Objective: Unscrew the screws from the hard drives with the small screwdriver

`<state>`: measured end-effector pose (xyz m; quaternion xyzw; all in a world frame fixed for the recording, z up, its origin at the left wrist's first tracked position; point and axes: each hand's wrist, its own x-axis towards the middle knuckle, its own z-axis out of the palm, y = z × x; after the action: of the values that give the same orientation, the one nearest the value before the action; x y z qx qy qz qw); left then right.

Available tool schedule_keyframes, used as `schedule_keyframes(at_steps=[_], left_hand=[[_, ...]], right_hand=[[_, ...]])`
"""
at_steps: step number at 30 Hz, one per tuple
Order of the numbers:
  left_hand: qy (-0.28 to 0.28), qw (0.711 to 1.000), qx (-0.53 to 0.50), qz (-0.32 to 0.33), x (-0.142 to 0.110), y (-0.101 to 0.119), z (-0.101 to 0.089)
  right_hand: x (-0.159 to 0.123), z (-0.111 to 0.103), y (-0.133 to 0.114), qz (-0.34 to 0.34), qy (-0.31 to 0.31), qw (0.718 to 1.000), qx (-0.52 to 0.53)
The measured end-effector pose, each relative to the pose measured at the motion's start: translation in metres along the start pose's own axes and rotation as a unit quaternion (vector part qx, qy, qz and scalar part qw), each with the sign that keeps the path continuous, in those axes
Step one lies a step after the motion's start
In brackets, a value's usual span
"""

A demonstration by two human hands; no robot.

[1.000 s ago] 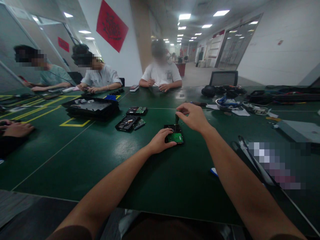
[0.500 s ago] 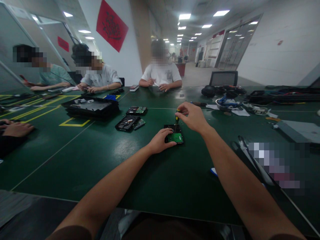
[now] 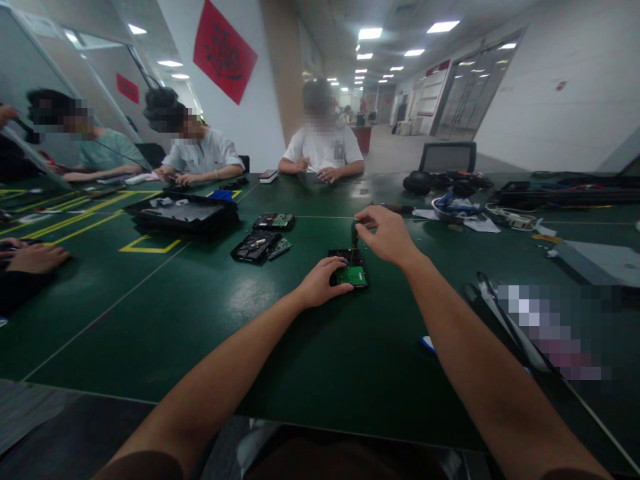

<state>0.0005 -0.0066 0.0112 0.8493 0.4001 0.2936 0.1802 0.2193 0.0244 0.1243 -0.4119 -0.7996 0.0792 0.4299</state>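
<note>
Green-and-black hard drive, lying flat

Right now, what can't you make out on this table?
- Head view: where the tip of the black-and-yellow screwdriver meets the green circuit board; too small.
- Head view: left side of the black plastic housing; behind the left hand.
- Head view: rest of the blue-and-white object; behind the right forearm.
- Head view: what the black-sleeved person's hand touches; blurred, partly cut off by the left edge.
</note>
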Motion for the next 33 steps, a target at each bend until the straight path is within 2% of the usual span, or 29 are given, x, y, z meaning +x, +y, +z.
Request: schedule_keyframes(at_steps=[5, 10, 17, 25, 33], left_hand=[[0.001, 1.0, 0.0, 0.005, 0.0, -0.0012, 0.0005], [-0.006, 1.0, -0.002, 0.001, 0.0004, -0.0024, 0.0006], [-0.003, 1.0, -0.002, 0.0, 0.0, -0.0013, 0.0003], [0.001, 1.0, -0.002, 0.009, 0.0008, -0.0044, 0.0022], [0.0, 1.0, -0.002, 0.007, 0.0006, -0.0025, 0.0014]], right_hand=[[-0.0007, 0.0007, -0.0006, 0.024, 0.005, 0.999, 0.041], [0.001, 0.0002, -0.0001, 0.008, -0.004, 1.0, 0.012], [0.0003, 0.0019, 0.0032, 0.036, 0.022, 0.999, 0.034], [0.0008, 0.0021, 0.0031, -0.006, 0.005, 1.0, -0.001], [0.0007, 0.0041, 0.0064, 0.013, 0.024, 0.999, 0.026]])
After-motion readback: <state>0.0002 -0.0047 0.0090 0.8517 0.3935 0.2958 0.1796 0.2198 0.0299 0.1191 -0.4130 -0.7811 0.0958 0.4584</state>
